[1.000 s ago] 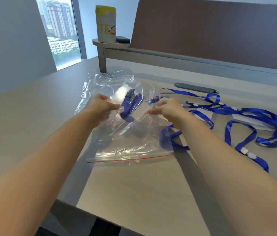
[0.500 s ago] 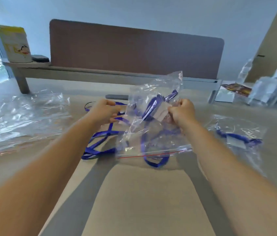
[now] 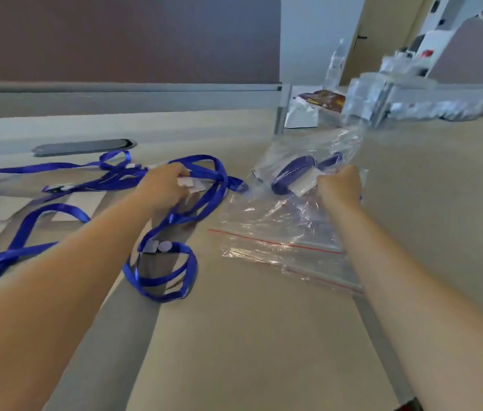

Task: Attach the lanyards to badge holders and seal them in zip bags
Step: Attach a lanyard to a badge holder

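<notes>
My right hand [image 3: 340, 185] is closed on a clear zip bag [image 3: 281, 229] with a red seal line; a rolled blue lanyard and a white badge holder [image 3: 304, 182] sit inside it. The bag hangs low over the table on the right, above another bag lying flat. My left hand [image 3: 164, 185] rests on the pile of loose blue lanyards [image 3: 151, 262] to the left, fingers curled at a white badge holder [image 3: 191, 185]. More badge holders [image 3: 81, 203] lie among the lanyards farther left.
A grey cable slot [image 3: 86, 146] is set in the beige desk near the brown partition [image 3: 115, 40]. At the back right stand a pile of clear plastic packs [image 3: 382, 93] and a white box [image 3: 301, 114].
My left hand let go of the zip bag and moved left onto the loose lanyards. My right hand carried the bag to the right and lower. The view swung right.
</notes>
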